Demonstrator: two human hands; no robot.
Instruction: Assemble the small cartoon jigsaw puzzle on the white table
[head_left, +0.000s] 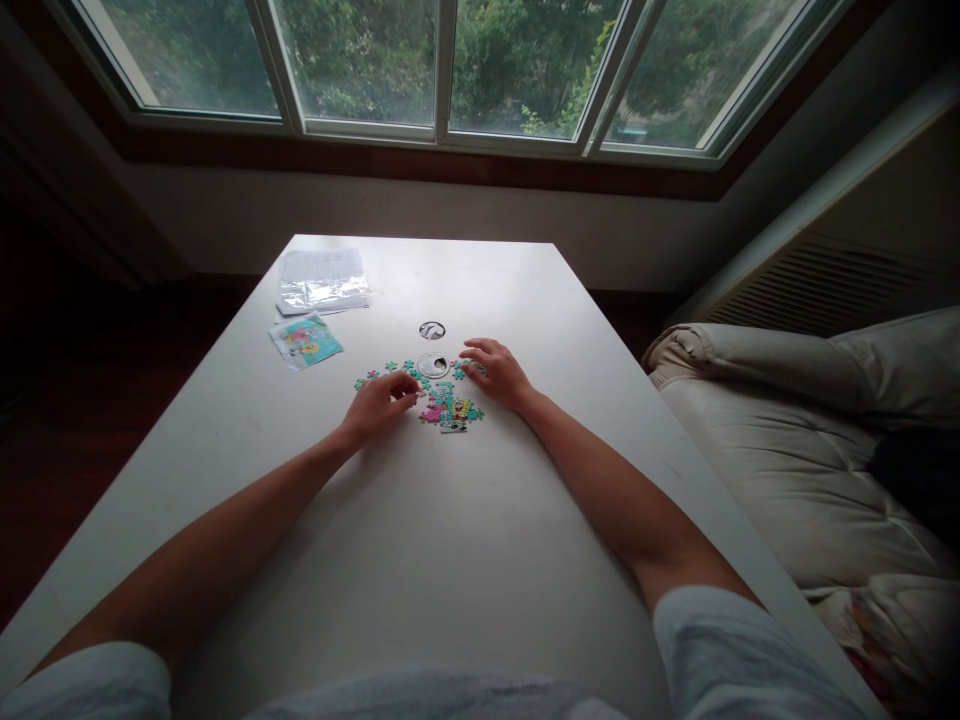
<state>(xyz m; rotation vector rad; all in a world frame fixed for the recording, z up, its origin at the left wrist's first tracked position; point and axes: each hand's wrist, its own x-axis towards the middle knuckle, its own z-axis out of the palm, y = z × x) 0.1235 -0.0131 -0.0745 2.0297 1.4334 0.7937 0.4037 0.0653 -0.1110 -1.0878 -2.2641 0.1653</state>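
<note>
A partly joined jigsaw puzzle (448, 408) with colourful cartoon figures lies flat on the white table (450, 540). Just left of it, my left hand (381, 405) pinches a small puzzle piece (421, 393) between thumb and fingers. My right hand (496, 373) rests to the upper right of the puzzle, fingers apart, partly covering loose pieces (457, 372). More loose teal and pink pieces (390, 368) spread behind my left hand. A round tin or disc (433, 366) sits among the pieces, and a second round disc (432, 330) lies farther back.
At the table's far left lie a clear plastic bag with papers (324, 280) and a teal picture sheet (306, 341). A cream padded sofa (780, 440) stands along the right side. Beyond the far edge is a wall with a wide window (442, 70).
</note>
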